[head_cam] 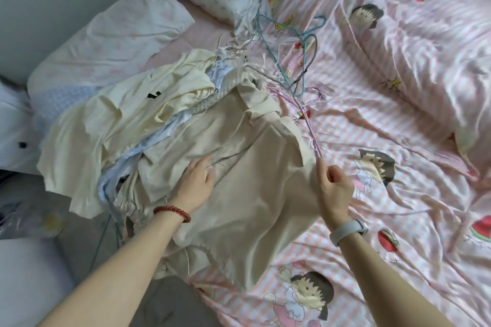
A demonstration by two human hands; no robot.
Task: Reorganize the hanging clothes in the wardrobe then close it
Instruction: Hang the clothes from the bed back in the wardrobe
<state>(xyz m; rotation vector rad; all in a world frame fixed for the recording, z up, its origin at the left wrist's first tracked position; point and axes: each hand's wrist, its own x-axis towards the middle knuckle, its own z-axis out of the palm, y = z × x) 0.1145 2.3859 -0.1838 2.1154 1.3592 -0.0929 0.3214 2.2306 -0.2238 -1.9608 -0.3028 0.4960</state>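
A pile of pale clothes lies on the bed, topped by a beige garment (247, 194) with cream (127, 114) and light blue pieces beneath. My left hand (198, 180) rests flat on the beige garment, fingers straight. At the garment's right edge my right hand (336, 188) pinches a thin pink wire hanger (309, 127), which runs up and away from it. A tangle of wire hangers (292, 42), teal, grey and white, lies beyond the pile. The wardrobe is not in view.
The bed carries a pink striped cartoon sheet (385, 207). A pink bolster pillow (438, 66) lies at the right, white pillows (111, 42) at the far left. Floor and a plastic bag (32, 220) show at the lower left.
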